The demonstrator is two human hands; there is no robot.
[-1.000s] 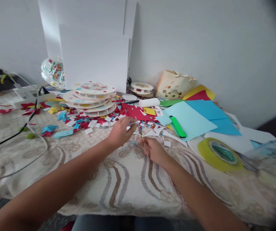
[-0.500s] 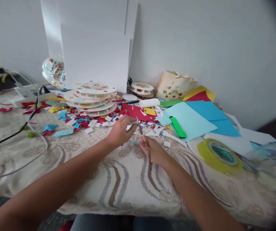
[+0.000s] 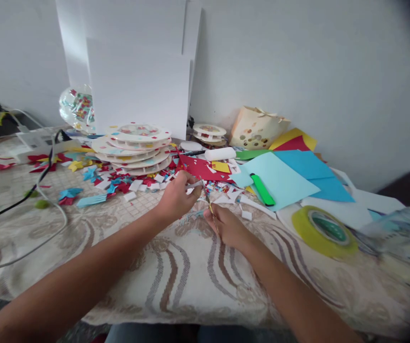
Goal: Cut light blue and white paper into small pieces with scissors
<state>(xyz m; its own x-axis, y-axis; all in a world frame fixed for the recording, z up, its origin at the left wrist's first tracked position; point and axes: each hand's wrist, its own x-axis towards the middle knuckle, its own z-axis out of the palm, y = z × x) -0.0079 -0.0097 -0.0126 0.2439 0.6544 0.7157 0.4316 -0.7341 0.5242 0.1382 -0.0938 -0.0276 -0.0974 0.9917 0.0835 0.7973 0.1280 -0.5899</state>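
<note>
My left grip pinches a small white paper strip well in from the worktop's near edge; my right grip clamps slim gold-handled metal scissors, long axis slanting far-left, blades beside the strip.

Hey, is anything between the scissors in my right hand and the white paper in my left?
Nothing visible: the scissors in your right hand are right beside the paper in your left hand; contact is too small to tell.
</note>
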